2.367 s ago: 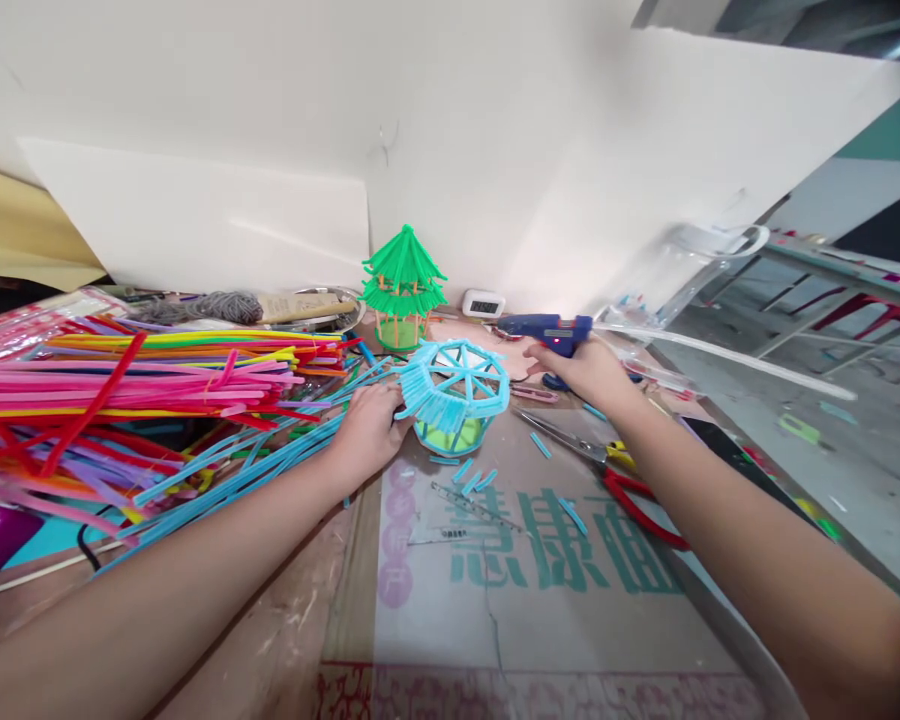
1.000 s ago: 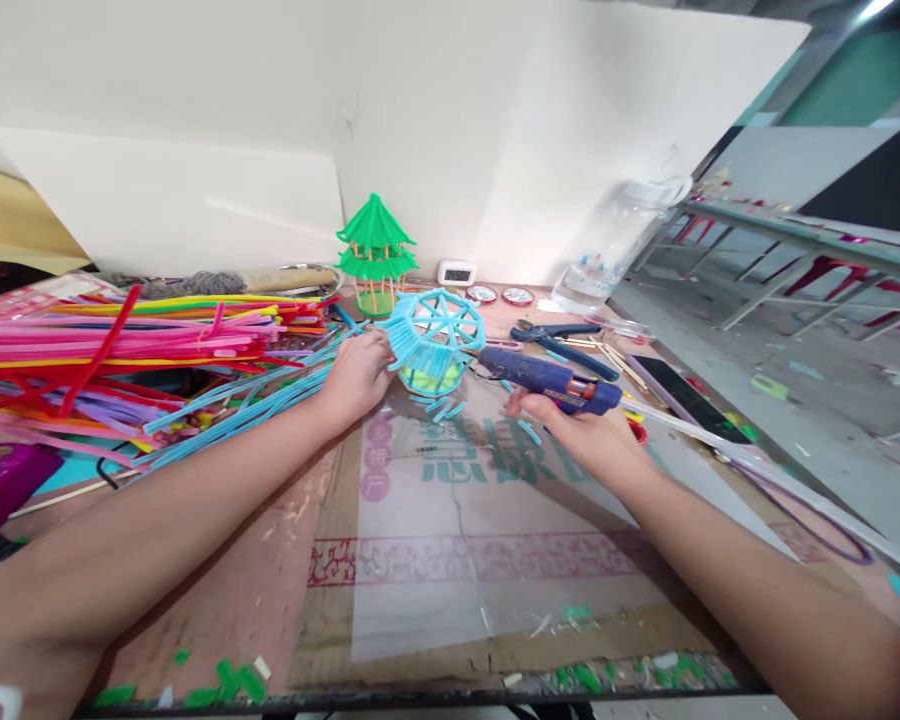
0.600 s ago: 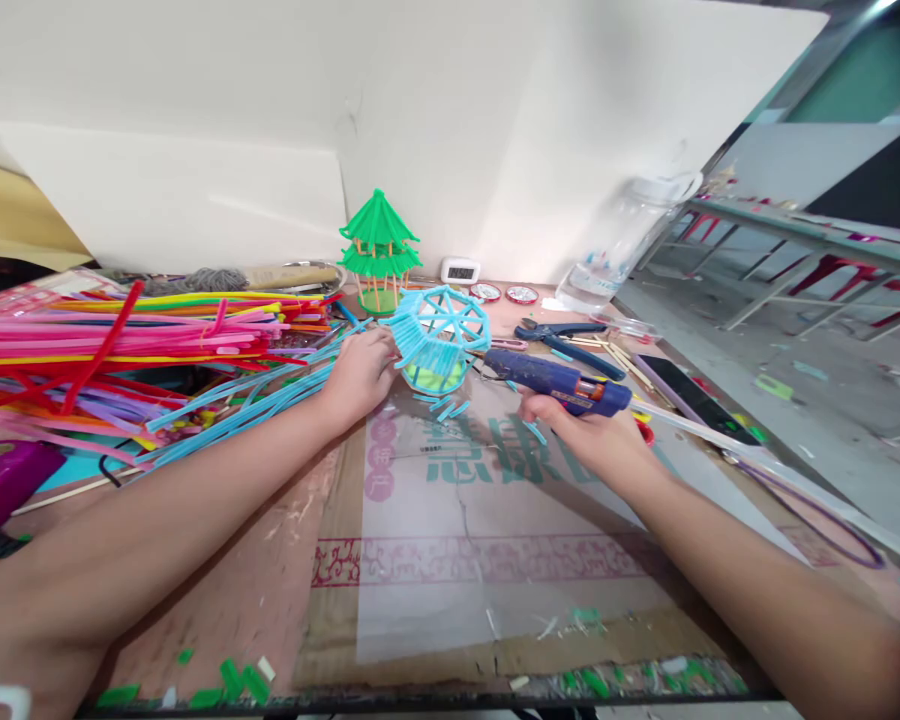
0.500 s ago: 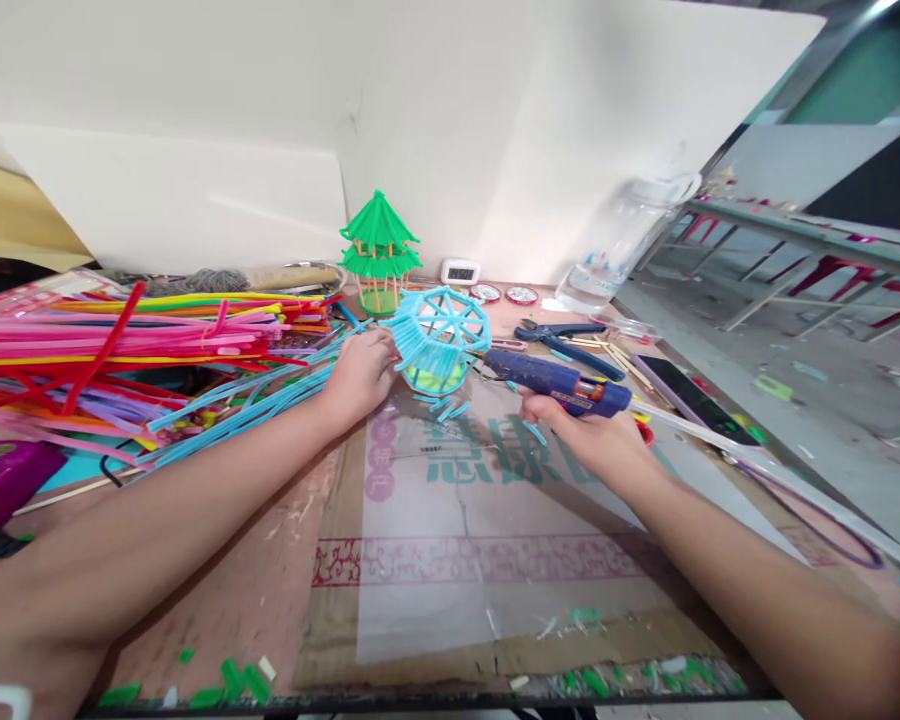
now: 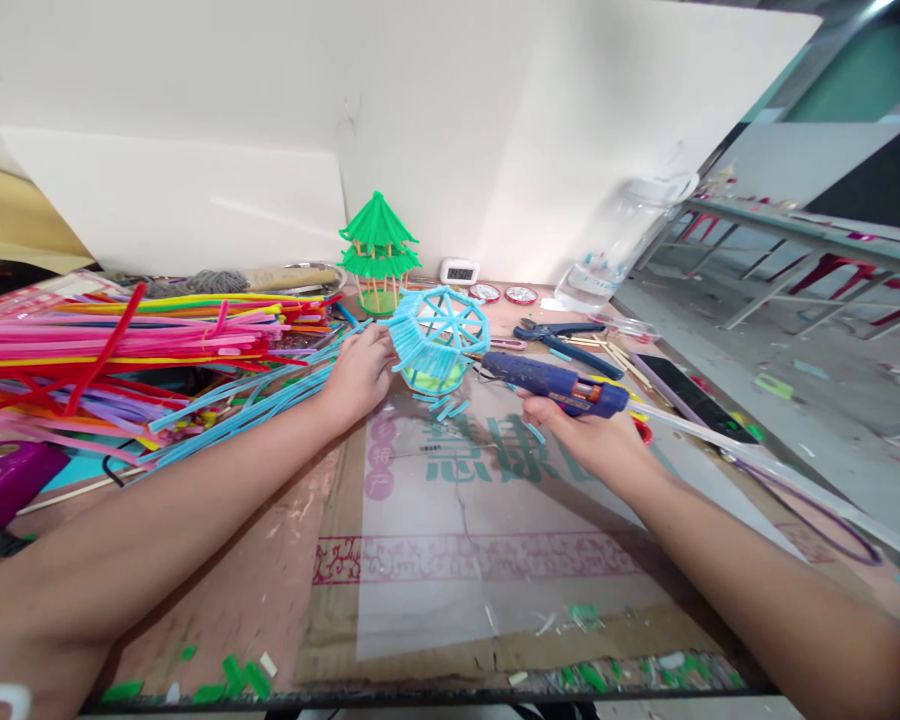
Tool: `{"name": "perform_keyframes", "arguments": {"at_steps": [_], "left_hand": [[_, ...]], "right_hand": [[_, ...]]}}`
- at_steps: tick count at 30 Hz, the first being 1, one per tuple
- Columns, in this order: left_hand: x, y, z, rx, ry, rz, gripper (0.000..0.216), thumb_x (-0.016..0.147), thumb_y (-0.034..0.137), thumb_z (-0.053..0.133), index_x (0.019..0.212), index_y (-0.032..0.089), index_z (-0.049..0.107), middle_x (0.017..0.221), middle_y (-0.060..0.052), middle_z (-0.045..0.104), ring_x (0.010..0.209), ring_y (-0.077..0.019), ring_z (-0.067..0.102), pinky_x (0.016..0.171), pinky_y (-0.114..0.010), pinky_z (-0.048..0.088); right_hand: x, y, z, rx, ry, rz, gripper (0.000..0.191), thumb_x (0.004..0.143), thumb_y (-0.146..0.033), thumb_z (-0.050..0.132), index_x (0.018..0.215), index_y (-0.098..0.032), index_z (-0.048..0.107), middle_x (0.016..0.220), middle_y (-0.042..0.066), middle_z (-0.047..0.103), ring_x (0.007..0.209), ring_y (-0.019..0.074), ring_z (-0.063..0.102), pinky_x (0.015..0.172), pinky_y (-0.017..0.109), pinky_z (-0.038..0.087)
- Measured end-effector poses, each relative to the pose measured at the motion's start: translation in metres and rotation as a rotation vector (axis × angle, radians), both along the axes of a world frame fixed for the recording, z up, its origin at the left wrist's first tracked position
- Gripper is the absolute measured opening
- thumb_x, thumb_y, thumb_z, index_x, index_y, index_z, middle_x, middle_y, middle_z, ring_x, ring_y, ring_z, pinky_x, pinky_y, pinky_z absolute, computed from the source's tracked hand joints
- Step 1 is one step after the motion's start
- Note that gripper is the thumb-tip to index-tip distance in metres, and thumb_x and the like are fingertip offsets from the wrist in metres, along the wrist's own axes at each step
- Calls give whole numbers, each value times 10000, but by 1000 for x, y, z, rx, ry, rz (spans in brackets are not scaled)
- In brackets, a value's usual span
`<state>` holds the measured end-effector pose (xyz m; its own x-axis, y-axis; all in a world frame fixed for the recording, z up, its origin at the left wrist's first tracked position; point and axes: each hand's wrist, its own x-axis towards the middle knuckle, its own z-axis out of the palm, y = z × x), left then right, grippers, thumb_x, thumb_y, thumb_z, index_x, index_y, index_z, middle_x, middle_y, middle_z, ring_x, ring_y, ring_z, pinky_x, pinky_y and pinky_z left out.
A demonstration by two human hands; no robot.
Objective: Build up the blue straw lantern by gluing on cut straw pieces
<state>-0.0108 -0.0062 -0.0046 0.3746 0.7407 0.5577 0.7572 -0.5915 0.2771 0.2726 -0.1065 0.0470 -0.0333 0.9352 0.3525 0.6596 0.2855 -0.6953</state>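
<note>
My left hand [image 5: 360,372] is closed on the left side of a light blue pipe-cleaner model [image 5: 431,345], a round frame with spokes across its top and rows of blue strips on its left side. My right hand [image 5: 581,430] grips a dark blue hot glue gun [image 5: 544,380], its nozzle pointing left and meeting the model's right edge. A clear glue stick [image 5: 690,428] sticks out of the gun's back. Short cut blue pieces [image 5: 446,408] lie just below the model. Long blue pipe cleaners [image 5: 255,415] run beside my left forearm.
A green two-tiered pavilion [image 5: 379,255] stands behind the model, near a small digital clock [image 5: 460,271]. Bundled coloured pipe cleaners [image 5: 120,340] fill the left. Blue-handled pliers [image 5: 570,345], a phone [image 5: 694,398] and a water bottle [image 5: 611,250] are at right. Cardboard [image 5: 330,620] lies under the work.
Almost nothing differs. The glue gun and my right hand have shifted very slightly left, with the nozzle still at the model's right edge.
</note>
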Motion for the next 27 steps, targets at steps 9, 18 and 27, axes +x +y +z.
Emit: {"name": "perform_keyframes", "arguments": {"at_steps": [9, 18, 27], "left_hand": [[-2, 3, 0, -34, -8, -49, 119, 841, 148, 451, 842, 196, 560, 885, -81, 622, 915, -257, 602, 864, -408, 481], [-2, 4, -1, -9, 24, -38, 102, 852, 146, 459, 812, 203, 534, 875, -76, 612, 904, -248, 606, 848, -388, 485], [-2, 5, -2, -26, 31, -34, 122, 849, 138, 462, 861, 187, 573, 932, -99, 645, 967, -272, 612, 889, -417, 475]], "right_hand": [[-2, -1, 3, -2, -36, -37, 333, 738, -570, 642, 766, -245, 712, 763, 52, 742, 801, 309, 709, 802, 478, 573], [-2, -1, 4, -16, -48, -15, 316, 741, -567, 639, 749, -257, 702, 745, 48, 736, 796, 313, 707, 782, 465, 577], [-5, -3, 6, -24, -66, -26, 290, 742, -550, 641, 754, -266, 697, 756, 47, 736, 831, 324, 708, 779, 468, 583]]}}
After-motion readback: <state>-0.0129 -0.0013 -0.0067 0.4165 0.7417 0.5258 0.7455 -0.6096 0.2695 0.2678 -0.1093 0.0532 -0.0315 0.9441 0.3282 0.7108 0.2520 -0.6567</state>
